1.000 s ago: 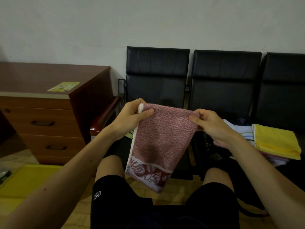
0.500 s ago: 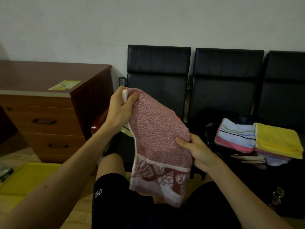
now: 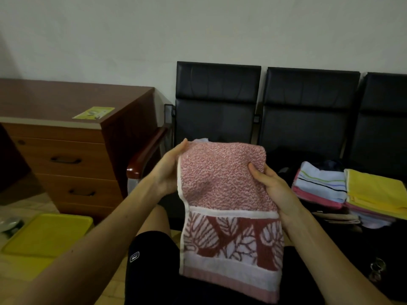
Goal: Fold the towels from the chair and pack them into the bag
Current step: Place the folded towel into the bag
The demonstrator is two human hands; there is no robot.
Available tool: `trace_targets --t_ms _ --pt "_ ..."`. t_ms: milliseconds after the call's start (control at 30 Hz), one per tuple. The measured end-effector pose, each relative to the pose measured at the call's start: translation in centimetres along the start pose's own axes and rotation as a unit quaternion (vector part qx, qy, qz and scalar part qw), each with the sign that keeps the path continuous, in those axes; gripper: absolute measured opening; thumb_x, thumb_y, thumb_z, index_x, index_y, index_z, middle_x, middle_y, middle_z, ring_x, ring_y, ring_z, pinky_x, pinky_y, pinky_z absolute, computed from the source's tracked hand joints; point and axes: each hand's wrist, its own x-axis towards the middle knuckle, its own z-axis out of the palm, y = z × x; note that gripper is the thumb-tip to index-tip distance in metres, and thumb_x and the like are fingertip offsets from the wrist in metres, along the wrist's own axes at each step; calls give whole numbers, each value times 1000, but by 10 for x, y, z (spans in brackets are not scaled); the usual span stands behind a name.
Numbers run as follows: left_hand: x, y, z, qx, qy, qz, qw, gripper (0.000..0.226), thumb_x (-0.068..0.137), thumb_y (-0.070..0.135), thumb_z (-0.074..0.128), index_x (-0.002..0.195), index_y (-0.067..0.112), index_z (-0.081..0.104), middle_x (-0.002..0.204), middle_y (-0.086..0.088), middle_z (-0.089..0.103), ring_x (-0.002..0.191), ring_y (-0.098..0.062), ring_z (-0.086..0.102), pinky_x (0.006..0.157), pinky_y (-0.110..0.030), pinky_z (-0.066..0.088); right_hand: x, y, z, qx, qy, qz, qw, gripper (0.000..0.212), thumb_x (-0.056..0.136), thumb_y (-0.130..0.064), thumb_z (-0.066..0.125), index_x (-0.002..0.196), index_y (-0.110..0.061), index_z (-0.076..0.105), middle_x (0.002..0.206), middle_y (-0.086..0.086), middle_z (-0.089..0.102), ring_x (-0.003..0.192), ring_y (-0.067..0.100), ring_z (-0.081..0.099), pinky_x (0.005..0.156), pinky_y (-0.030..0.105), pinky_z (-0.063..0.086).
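Presently logged: one pink towel (image 3: 220, 179), partly folded, hung before the black chairs (image 3: 308, 106). My left hand (image 3: 169, 170) gripped one side edge and my right hand (image 3: 273, 188) pinched the other. Striped towel (image 3: 319, 186) and yellow towel (image 3: 374, 190) lay folded on the chairs. I judged folding unfinished and packing pending; I could not identify the bag.

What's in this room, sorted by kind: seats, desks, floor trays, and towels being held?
Black padded chairs: 3
Brown wooden drawer desk: 1
Yellow flat tray: 1
Pink leaf-patterned towel, held: 1
Total: 6
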Motion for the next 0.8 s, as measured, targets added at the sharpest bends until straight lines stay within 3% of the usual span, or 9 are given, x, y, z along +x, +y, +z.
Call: trace_targets --t_ms 133,167,233,300,367,467,533,633,800 --pt "-15 -41 3 -122 -83 -27 989 86 91 76 28 98 5 77 86 -18 73 75 -28 73 65 -37 60 2 -5 8 29 5 -21 999 39 74 -21 66 113 -17 66 90 2 77 77 16 74 59 25 58" --pt "-17 -49 3 -130 -96 -33 986 91 87 81 27 107 6 74 95 -22 73 84 -32 73 71 -41 60 2 -6 9 38 10 -23 999 43 74 -21 66 117 -17 65 92 3 77 78 17 74 59 26 58" --pt "-17 -58 -4 -147 -143 -45 978 102 78 89 29 133 10 63 132 -25 60 120 -42 60 100 -55 48 1 -8 9 47 18 -27 998 47 78 -19 67 124 -18 62 95 4 77 81 19 75 61 28 58" --pt "-19 -58 -10 -151 -177 -51 971 103 75 91 28 136 14 60 144 -22 51 132 -43 50 110 -58 39 0 -10 7 48 23 -28 998 31 84 -17 64 115 -19 65 92 4 77 80 20 75 60 29 59" --pt "-22 -55 -8 -121 -178 -36 976 91 78 84 36 128 14 67 138 -20 58 124 -39 58 101 -52 50 -2 -11 5 49 11 -14 999 27 82 -17 65 109 -16 66 91 6 77 79 21 75 62 32 60" --pt "-28 -46 -4 -45 -163 3 986 59 73 48 78 118 10 73 121 -17 69 108 -31 68 88 -42 57 -8 -12 3 8 -20 -4 1000 41 74 -14 67 115 -12 63 93 9 76 80 24 74 62 33 60" --pt "-27 -38 -4 10 -122 28 992 45 83 28 67 122 6 67 117 -16 71 104 -29 70 89 -41 56 -10 -12 -1 -69 -21 -13 997 50 72 -11 70 120 -13 61 98 7 76 85 23 74 64 31 59" --pt "-23 -28 -5 84 -24 97 991 37 99 18 39 127 5 60 118 -15 71 110 -29 68 99 -45 49 -7 -10 -9 -160 -4 -38 986 48 79 -7 71 125 -16 60 110 5 74 99 22 72 73 29 58" --pt "-17 -35 -4 176 23 121 977 30 104 20 42 124 14 63 118 -10 72 111 -25 68 100 -43 51 1 -6 -17 -212 43 -64 974 36 90 -4 65 121 -23 60 107 -2 74 96 12 72 72 23 57"
